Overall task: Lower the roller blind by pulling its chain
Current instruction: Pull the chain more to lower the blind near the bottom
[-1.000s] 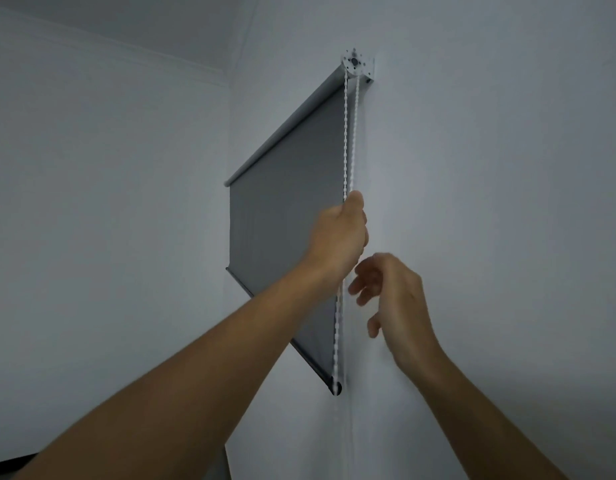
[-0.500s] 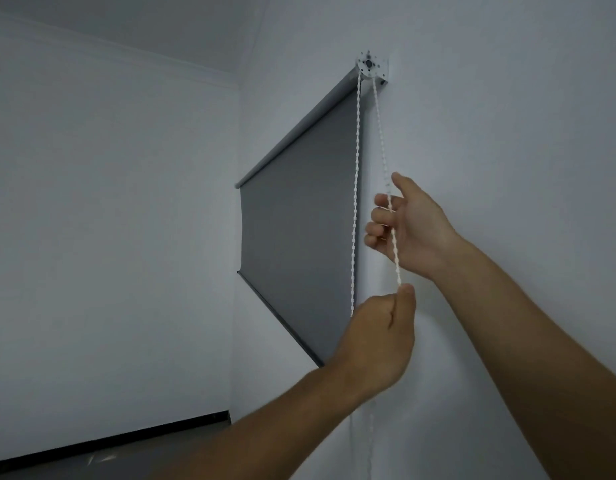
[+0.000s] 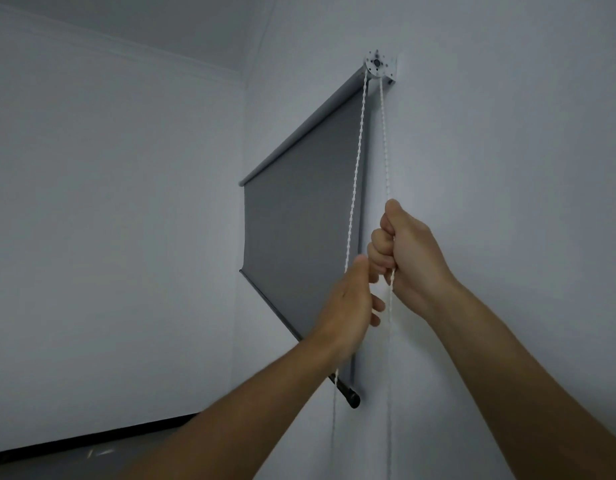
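Note:
A grey roller blind hangs on the right-hand wall, partly lowered, with its dark bottom bar ending below my left forearm. From the white bracket at the top, a white beaded chain drops in two strands. My right hand is a fist shut on the right strand, which runs on down below it. My left hand is just below and to the left, thumb up and fingers loosely apart, between the two strands. The left strand passes behind it.
Plain white walls meet in a corner behind the blind. A dark skirting strip and grey floor show at the lower left. Both chain strands hang on past the bottom bar and out of view.
My right hand has closed into a fist on the right strand and come down. My left hand has let go of that strand and risen next to the right hand.

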Demonstrator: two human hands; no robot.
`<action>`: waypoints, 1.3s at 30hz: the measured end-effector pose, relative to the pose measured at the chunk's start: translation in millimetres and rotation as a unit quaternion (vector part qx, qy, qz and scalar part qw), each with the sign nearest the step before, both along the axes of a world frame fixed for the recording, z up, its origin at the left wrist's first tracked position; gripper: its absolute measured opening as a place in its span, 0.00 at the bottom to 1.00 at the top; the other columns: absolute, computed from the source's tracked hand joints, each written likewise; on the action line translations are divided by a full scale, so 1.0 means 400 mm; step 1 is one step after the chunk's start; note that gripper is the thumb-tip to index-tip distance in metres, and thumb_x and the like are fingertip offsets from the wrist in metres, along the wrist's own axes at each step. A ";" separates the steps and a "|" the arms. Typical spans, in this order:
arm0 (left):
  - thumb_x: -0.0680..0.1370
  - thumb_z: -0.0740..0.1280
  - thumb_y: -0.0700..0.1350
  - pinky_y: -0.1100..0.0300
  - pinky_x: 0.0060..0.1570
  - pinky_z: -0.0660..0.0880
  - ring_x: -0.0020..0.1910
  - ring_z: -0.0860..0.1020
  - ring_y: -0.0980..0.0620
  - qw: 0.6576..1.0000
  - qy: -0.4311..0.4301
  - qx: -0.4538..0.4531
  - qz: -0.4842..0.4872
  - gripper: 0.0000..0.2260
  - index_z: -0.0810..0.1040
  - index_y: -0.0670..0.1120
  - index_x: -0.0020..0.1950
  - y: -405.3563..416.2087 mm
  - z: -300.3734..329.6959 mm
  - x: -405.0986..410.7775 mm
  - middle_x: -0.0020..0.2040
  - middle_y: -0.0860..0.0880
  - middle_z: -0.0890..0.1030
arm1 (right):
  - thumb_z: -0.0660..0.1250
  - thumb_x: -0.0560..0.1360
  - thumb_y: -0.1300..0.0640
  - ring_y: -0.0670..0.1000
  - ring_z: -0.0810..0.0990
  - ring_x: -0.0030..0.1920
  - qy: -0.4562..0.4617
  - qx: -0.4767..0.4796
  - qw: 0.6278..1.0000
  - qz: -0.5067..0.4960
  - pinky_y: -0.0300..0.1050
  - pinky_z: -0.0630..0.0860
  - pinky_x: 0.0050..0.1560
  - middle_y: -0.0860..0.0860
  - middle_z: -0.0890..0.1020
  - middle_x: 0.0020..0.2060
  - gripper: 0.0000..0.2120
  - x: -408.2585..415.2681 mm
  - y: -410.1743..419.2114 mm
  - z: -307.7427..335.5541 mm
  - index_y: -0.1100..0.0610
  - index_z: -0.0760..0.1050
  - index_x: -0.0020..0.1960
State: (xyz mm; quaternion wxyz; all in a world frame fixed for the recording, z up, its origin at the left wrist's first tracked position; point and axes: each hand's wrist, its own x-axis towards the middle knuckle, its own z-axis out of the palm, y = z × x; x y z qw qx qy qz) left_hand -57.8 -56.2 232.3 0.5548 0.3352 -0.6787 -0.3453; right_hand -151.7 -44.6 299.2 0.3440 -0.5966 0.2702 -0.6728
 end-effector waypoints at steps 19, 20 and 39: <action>0.83 0.55 0.56 0.55 0.37 0.73 0.26 0.74 0.51 0.989 0.100 0.049 -0.097 0.22 0.64 0.48 0.31 0.007 0.177 -0.018 0.23 0.51 0.69 | 0.54 0.81 0.47 0.51 0.71 0.26 0.070 0.068 0.994 -0.052 0.50 0.73 0.35 0.51 0.71 0.23 0.23 0.021 0.029 -0.164 0.53 0.66 0.29; 0.83 0.55 0.56 0.55 0.38 0.72 0.25 0.72 0.52 0.988 0.116 0.042 -0.097 0.22 0.64 0.48 0.31 0.011 0.177 -0.018 0.23 0.51 0.68 | 0.53 0.81 0.46 0.52 0.75 0.29 0.082 0.077 0.991 -0.066 0.52 0.75 0.38 0.52 0.76 0.25 0.22 0.016 0.026 -0.156 0.55 0.70 0.32; 0.84 0.50 0.53 0.57 0.40 0.78 0.27 0.76 0.55 0.995 -0.015 -0.099 0.017 0.26 0.74 0.45 0.31 0.063 0.088 0.011 0.23 0.52 0.75 | 0.58 0.76 0.45 0.61 0.80 0.41 -0.060 0.145 0.975 0.157 0.51 0.78 0.42 0.63 0.83 0.44 0.22 -0.018 -0.018 0.024 0.62 0.77 0.56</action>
